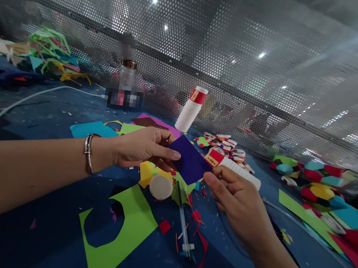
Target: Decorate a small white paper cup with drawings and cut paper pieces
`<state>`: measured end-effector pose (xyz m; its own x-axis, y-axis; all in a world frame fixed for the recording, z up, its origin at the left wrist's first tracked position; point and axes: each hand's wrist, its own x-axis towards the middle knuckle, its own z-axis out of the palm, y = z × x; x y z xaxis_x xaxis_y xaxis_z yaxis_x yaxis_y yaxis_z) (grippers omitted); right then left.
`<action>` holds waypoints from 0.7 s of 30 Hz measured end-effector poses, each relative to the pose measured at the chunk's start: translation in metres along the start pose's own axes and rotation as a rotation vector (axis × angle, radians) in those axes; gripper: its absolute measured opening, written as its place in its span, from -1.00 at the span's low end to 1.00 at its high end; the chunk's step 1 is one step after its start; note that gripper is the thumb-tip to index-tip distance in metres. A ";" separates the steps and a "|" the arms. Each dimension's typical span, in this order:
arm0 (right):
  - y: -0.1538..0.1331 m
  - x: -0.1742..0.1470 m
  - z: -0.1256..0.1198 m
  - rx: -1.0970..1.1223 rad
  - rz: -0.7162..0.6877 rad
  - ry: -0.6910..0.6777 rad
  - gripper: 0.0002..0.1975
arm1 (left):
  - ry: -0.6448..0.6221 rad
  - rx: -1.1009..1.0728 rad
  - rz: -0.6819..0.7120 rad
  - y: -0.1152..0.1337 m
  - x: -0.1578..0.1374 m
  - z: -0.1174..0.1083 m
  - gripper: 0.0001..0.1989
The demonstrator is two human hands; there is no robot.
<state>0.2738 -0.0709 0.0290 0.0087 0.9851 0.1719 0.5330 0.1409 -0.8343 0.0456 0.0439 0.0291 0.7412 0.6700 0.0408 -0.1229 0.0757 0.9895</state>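
A dark purple-blue piece of paper (pixel 191 162) is held up between both hands above the blue table. My left hand (pixel 150 147) pinches its left edge, thumb on top. At the opposite corner, my right hand (pixel 233 192) grips it between thumb and fingers. Below the paper lie a round pale disc (pixel 160 188), yellow paper scraps (pixel 145 174) and a pen (pixel 183 223). A green sheet (pixel 131 234) with a rounded cutout rests nearer to me. Part of the table under the hands is hidden.
A stack of paper cups (pixel 192 109) stands behind the hands; another stack (pixel 240 171) lies on its side. Coloured paper pieces (pixel 336 218) fill the right. A paper heap (pixel 49 51), a white cable (pixel 26 101) and a jar (pixel 127 75) are left. Perforated metal panels (pixel 180 32) rise behind.
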 end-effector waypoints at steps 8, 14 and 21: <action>-0.002 0.000 0.003 0.046 0.042 0.007 -0.61 | 0.028 -0.001 0.064 -0.002 -0.002 0.003 -0.76; 0.005 0.003 0.005 0.030 0.076 -0.026 -0.61 | -0.013 -0.028 0.019 -0.002 -0.003 0.009 -0.74; 0.005 0.003 0.008 0.057 0.079 -0.048 -0.59 | -0.033 -0.054 0.002 -0.005 -0.003 0.008 -0.67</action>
<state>0.2698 -0.0664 0.0210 0.0075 0.9967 0.0805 0.4835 0.0669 -0.8728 0.0497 0.0357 0.0256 0.7622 0.6455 0.0480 -0.1590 0.1149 0.9806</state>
